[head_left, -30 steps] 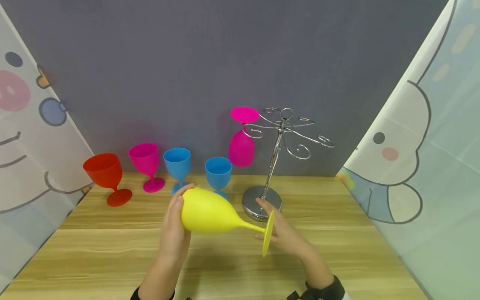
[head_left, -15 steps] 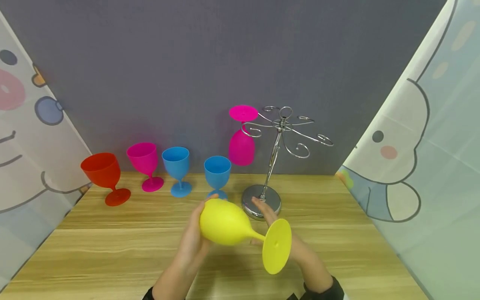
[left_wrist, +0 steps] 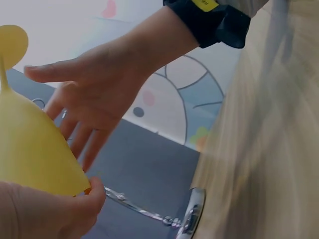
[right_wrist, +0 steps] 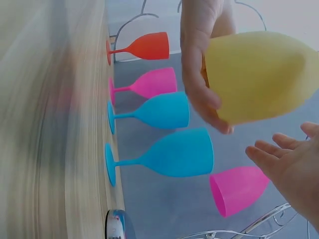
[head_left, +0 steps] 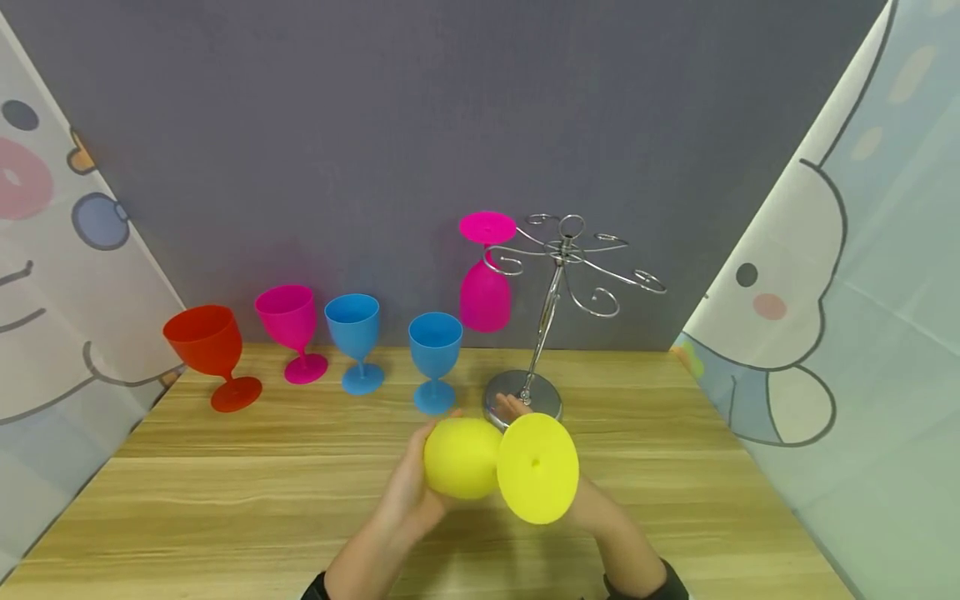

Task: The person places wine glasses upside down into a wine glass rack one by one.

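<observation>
My left hand [head_left: 411,487] grips a yellow goblet [head_left: 461,458] by the rim end of its bowl, low over the table's front half. The goblet lies tipped over, its round foot [head_left: 538,479] pointing toward the head camera and to the right, hiding the stem and much of my right hand [head_left: 513,406]. In the left wrist view the right hand [left_wrist: 97,97] is spread with straight fingers beside the bowl, gripping nothing. The left fingers [right_wrist: 199,84] curl at the goblet's rim in the right wrist view, where the right palm [right_wrist: 294,169] faces the bowl.
Behind stands a chrome goblet rack [head_left: 551,308] with curled arms; a pink goblet [head_left: 485,296] hangs upside down from one. Upright along the back left are a red goblet [head_left: 206,342], another pink goblet [head_left: 291,321] and two blue goblets [head_left: 435,346]. A grey panel [head_left: 375,150] closes the back.
The left hand has moved right and slightly down with the yellow goblet, turning its foot toward the head camera. The right hand stays near the foot, now more hidden behind it.
</observation>
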{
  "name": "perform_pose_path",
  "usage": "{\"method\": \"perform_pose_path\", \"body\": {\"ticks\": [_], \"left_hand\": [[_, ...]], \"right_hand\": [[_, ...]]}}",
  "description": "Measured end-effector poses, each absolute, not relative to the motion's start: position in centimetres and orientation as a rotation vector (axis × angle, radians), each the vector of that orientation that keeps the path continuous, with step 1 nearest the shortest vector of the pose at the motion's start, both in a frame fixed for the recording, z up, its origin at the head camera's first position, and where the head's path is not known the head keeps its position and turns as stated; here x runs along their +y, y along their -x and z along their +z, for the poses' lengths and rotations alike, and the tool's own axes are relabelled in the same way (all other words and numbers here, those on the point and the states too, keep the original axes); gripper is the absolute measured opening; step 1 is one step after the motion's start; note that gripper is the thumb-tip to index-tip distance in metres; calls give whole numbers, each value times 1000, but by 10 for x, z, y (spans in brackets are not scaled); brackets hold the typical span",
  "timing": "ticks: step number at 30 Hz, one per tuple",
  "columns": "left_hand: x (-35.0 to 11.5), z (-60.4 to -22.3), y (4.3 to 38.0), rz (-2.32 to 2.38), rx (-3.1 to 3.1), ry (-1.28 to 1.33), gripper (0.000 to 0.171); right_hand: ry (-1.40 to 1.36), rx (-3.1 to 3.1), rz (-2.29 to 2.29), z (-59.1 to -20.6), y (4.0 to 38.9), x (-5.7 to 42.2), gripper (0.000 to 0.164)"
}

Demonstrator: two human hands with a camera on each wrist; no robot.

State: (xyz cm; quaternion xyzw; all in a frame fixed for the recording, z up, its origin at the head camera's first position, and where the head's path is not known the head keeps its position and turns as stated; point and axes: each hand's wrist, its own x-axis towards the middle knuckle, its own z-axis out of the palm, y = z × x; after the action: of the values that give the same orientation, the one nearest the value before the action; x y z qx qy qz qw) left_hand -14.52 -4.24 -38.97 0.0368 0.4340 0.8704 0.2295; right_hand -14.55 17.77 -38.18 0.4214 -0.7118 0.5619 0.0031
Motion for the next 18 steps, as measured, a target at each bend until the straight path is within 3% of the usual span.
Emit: {"method": "perform_pose_path", "body": {"ticks": [7, 13, 18], "left_hand": [[-35, -399, 142, 2349, 1058, -25, 47], [-27, -403, 140, 2316, 1045, -35, 43], [-25, -402, 140, 2308, 1021, -39, 45]], "right_hand": [[-1519, -2209, 1574, -384, 143, 175, 104], [-1503, -2204, 1586, -385, 140, 173, 107], [-1436, -2281, 1549, -384, 138, 174, 83]]}}
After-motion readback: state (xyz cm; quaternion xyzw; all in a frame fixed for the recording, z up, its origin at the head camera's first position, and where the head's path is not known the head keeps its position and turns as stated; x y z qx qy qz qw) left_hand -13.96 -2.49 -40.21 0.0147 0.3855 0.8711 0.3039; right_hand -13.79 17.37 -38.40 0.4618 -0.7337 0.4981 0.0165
